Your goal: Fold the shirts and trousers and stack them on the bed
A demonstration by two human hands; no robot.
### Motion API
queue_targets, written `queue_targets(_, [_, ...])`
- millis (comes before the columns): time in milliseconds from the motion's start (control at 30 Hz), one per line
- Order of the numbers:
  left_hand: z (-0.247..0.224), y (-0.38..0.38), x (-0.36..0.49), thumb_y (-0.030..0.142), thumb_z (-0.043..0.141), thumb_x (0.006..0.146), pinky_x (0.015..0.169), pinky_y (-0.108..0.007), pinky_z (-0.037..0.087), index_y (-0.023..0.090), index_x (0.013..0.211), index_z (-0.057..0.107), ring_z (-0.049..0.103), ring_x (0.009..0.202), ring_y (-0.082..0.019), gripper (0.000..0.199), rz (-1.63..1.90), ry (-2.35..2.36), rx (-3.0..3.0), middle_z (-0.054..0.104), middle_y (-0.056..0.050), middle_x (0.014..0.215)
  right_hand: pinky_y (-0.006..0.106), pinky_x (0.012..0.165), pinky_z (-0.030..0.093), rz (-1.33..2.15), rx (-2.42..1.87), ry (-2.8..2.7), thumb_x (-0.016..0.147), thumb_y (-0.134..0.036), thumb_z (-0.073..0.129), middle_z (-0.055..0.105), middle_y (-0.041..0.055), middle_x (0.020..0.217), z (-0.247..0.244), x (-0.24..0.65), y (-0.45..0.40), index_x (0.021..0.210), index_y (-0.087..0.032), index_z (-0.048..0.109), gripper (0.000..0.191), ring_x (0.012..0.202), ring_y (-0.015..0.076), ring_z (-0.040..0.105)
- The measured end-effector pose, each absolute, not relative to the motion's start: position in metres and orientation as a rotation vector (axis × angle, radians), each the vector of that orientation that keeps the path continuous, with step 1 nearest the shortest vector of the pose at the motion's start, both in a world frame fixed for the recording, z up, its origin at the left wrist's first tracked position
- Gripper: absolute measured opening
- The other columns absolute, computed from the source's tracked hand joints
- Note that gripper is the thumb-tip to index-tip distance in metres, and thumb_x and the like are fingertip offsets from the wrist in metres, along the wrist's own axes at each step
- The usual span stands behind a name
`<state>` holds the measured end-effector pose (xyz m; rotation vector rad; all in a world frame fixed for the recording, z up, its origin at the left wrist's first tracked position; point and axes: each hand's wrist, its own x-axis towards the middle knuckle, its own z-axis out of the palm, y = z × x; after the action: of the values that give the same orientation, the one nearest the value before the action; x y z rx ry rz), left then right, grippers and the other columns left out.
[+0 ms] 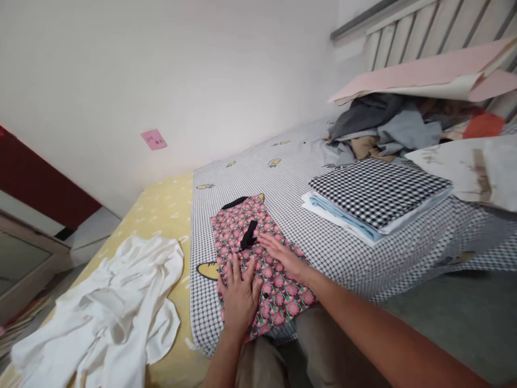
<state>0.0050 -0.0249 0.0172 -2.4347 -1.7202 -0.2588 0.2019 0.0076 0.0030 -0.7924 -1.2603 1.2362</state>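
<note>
A pink floral garment (pixel 278 285) with black trim lies folded into a long rectangle at the bed's front edge. A black fabric piece (pixel 249 235) rests on its upper middle. My left hand (pixel 240 293) presses flat on the garment's left side, fingers spread. Just right of the black piece, my right hand (pixel 283 256) lies on the cloth with its fingers stretched out, the fingertips close to that piece. Neither hand grips anything.
Right of the garment sits a folded stack topped by black-and-white checked cloth (pixel 379 188). Behind it are heaped clothes (pixel 388 124) under a pink sheet (pixel 420 73). A crumpled white cloth (pixel 117 307) lies on the yellow bedding (pixel 167 199) at left. A wall (pixel 226 81) bounds the back.
</note>
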Motion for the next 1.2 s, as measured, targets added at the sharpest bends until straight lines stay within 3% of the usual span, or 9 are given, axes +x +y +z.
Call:
queue_targets(133, [0.018,-0.025,0.006,0.045,0.041,0.102,0.119,-0.070,0.022,0.042,0.156,0.031,0.020,0.157,-0.035,0.055,-0.219,-1.731,-2.431,0.017,-0.010,0.172,0.052,0.124,0.028,1.264,-0.756,-1.047,0.090,-0.060,0.062,0.057,0.0070,0.151,0.005,0.206,0.009,0.136,-0.031,0.061,0.054,0.141,0.0251,0.050])
queue_targets(333, [0.025,-0.018,0.010,0.046,0.037,0.102,0.118,-0.075,0.017,0.050,0.152,0.034,0.017,0.157,-0.036,0.050,-0.075,-1.854,-2.513,0.024,-0.002,0.170,0.049,0.115,0.041,1.261,-0.811,-0.903,0.082,-0.056,0.072,0.069,0.0081,0.133,0.024,0.208,0.004,0.111,-0.025,0.072,0.043,0.124,0.0266,0.064])
queue_targets(467, [0.027,-0.013,0.009,0.047,0.037,0.102,0.118,-0.075,0.016,0.048,0.154,0.032,0.014,0.158,-0.037,0.052,-0.021,-1.886,-2.525,0.021,-0.002,0.171,0.039,0.084,0.057,1.127,-0.880,-0.706,0.082,-0.051,0.068,0.076,0.0059,0.107,0.028,0.229,-0.023,0.104,-0.024,0.071,0.035,0.087,0.0211,0.073])
queue_targets(567, [0.024,-0.010,0.008,0.047,0.037,0.102,0.119,-0.075,0.016,0.048,0.154,0.032,0.015,0.158,-0.037,0.052,-0.008,-1.890,-2.510,0.021,-0.001,0.171,0.030,0.052,0.049,0.979,-1.010,-0.452,0.076,-0.050,0.070,0.070,0.0009,0.077,0.011,0.251,-0.054,0.098,-0.024,0.068,0.034,0.059,0.0173,0.063])
queue_targets(633, [0.023,-0.009,0.009,0.047,0.037,0.102,0.119,-0.075,0.016,0.048,0.154,0.032,0.017,0.157,-0.037,0.052,-0.004,-1.879,-2.500,0.021,-0.001,0.171,0.026,0.042,0.040,0.917,-1.104,-0.357,0.072,-0.050,0.071,0.063,-0.0023,0.066,-0.006,0.261,-0.075,0.093,-0.024,0.066,0.033,0.049,0.0154,0.057])
queue_targets(833, [0.025,-0.007,0.012,0.048,0.032,0.103,0.119,-0.075,0.016,0.045,0.156,0.029,0.014,0.158,-0.036,0.053,0.051,-1.894,-2.490,0.019,-0.002,0.172,0.024,0.041,0.038,1.071,-1.338,-0.463,0.077,-0.067,0.059,0.061,0.0001,0.058,-0.046,0.260,-0.120,0.071,-0.022,0.061,0.046,0.048,0.0143,0.056])
queue_targets(1000, [0.027,-0.006,0.013,0.049,0.030,0.103,0.119,-0.075,0.017,0.045,0.156,0.028,0.013,0.158,-0.036,0.053,0.074,-1.900,-2.500,0.019,-0.002,0.172,0.024,0.047,0.042,1.195,-1.135,-0.494,0.074,-0.069,0.068,0.066,0.0019,0.082,-0.051,0.251,-0.135,0.090,-0.022,0.067,0.050,0.058,0.0131,0.059])
queue_targets(1100, [0.028,-0.006,0.013,0.050,0.028,0.103,0.119,-0.074,0.017,0.044,0.157,0.027,0.012,0.158,-0.036,0.054,0.094,-1.921,-2.492,0.018,-0.002,0.172,0.024,0.050,0.042,1.220,-1.084,-0.591,0.077,-0.067,0.069,0.061,-0.0015,0.076,-0.047,0.250,-0.139,0.097,-0.023,0.067,0.048,0.058,0.0124,0.056])
queue_targets(1200, [0.029,-0.006,0.014,0.050,0.026,0.103,0.119,-0.075,0.016,0.043,0.157,0.025,0.011,0.158,-0.036,0.055,0.107,-1.939,-2.494,0.016,-0.001,0.172,0.026,0.056,0.043,1.245,-1.126,-0.836,0.082,-0.056,0.069,0.057,-0.0041,0.068,-0.040,0.249,-0.140,0.094,-0.024,0.067,0.034,0.058,0.0130,0.053])
